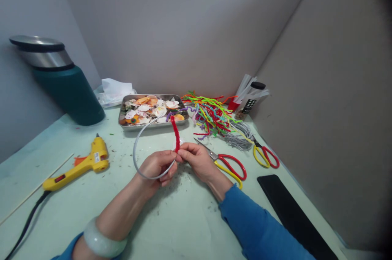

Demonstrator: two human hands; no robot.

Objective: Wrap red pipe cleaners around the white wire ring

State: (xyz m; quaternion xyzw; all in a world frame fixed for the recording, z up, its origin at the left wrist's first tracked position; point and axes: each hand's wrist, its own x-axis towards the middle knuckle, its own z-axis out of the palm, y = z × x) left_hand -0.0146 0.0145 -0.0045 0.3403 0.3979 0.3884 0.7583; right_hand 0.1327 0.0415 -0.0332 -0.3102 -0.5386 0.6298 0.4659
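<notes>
A thin grey wire hoop [134, 150] rises from my hands, with fuzzy red pipe cleaner [175, 131] covering its right side. My left hand [159, 167] pinches the hoop near the lower end of the red part. Close against it, my right hand [196, 158] has thumb and finger pressed together on the same lower end of the pipe cleaner. The fingertips hide just how the red strand meets the wire. Beside my right hand lie scissors [231, 165] with one red and one yellow handle.
A yellow glue gun [92, 162] and a thin stick [18, 207] lie left, near a teal bottle [70, 92]. Behind are a metal tray [153, 126] of shells, a pipe cleaner heap [214, 115] and grey wire [240, 139]. More scissors [265, 156] and a black strip [294, 215] lie right.
</notes>
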